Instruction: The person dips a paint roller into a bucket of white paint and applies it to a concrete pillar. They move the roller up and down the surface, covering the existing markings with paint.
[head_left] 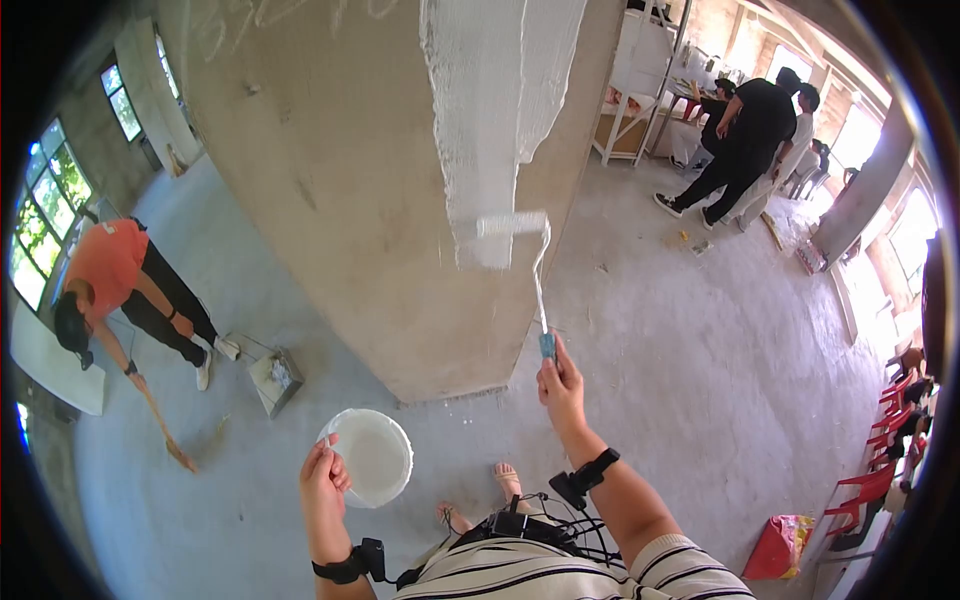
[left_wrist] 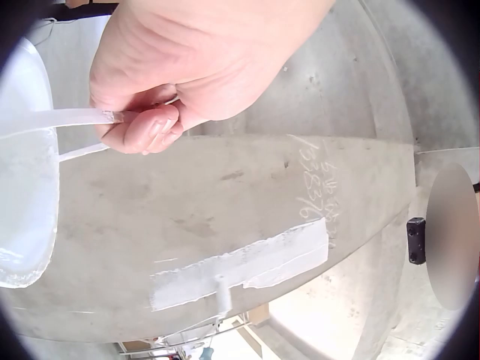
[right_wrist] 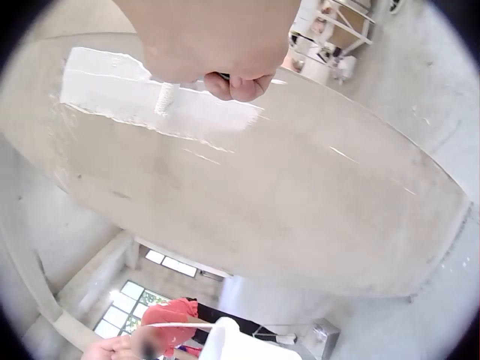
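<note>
My right hand [head_left: 562, 385] grips the blue-green handle [head_left: 547, 346] of a paint roller [head_left: 512, 225], whose white sleeve lies against the wet white patch [head_left: 475, 130] on a bare concrete pillar [head_left: 350, 200]. From the right wrist, the fingers [right_wrist: 244, 88] are curled and the roller [right_wrist: 165, 98] shows beside them on the white patch [right_wrist: 112, 90]. Low on the left, my left hand [head_left: 325, 480] holds the handle of a white bucket [head_left: 408, 450]; the left wrist view shows this hand [left_wrist: 187, 67] curled round the white bail [left_wrist: 60, 118], with the bucket [left_wrist: 30, 202] hanging beside it.
At the left, a person in an orange shirt [head_left: 108, 260] bends over with a stick, near a dustpan [head_left: 275, 380]. Several people stand or sit by a white rack [head_left: 625, 125] at the back right. Red chairs [head_left: 862, 490] and a red bag [head_left: 780, 547] are at the lower right.
</note>
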